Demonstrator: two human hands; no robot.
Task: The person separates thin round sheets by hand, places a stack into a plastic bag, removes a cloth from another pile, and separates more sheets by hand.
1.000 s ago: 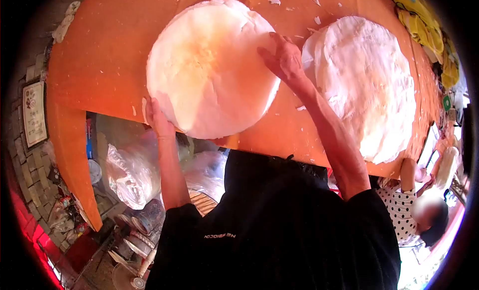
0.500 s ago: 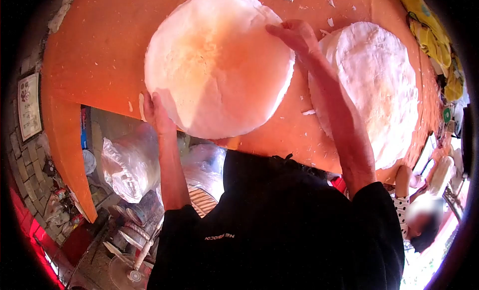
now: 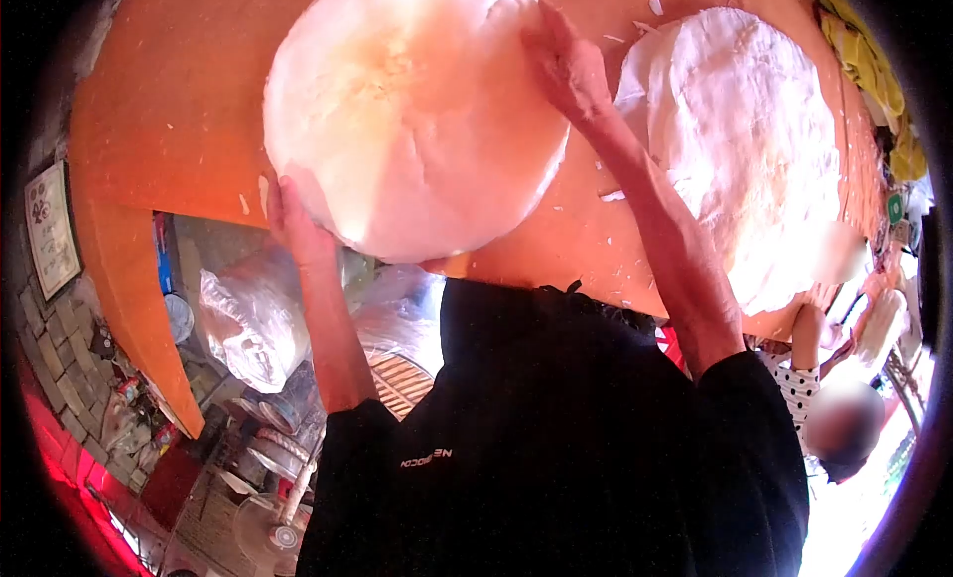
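A large round white slab (image 3: pixel 417 130) with a rough rim lies on the orange table (image 3: pixel 169 111), its near edge a little past the table's front. My left hand (image 3: pixel 301 225) is at its lower left edge, gripping the rim, with a thin pale strip beside the fingers. At the upper right rim, my right hand (image 3: pixel 568 66) is closed on the edge, its fingers bent over it. Right of this slab lies a second white round piece (image 3: pixel 735 150) with a wrinkled, uneven surface; my right forearm passes over its left side.
White scraps (image 3: pixel 643 26) lie on the table. Below its front edge are a plastic-wrapped bundle (image 3: pixel 253 329), a slatted round stool (image 3: pixel 399 381) and a fan (image 3: pixel 273 532). Yellow cloth (image 3: pixel 859 51) hangs at the upper right. Another person in dotted clothing (image 3: pixel 794 388) is at the right.
My right hand has shifted along the upper right rim, and its fingers now bend over the edge. My left hand stays at the lower left rim. The view has shifted slightly.
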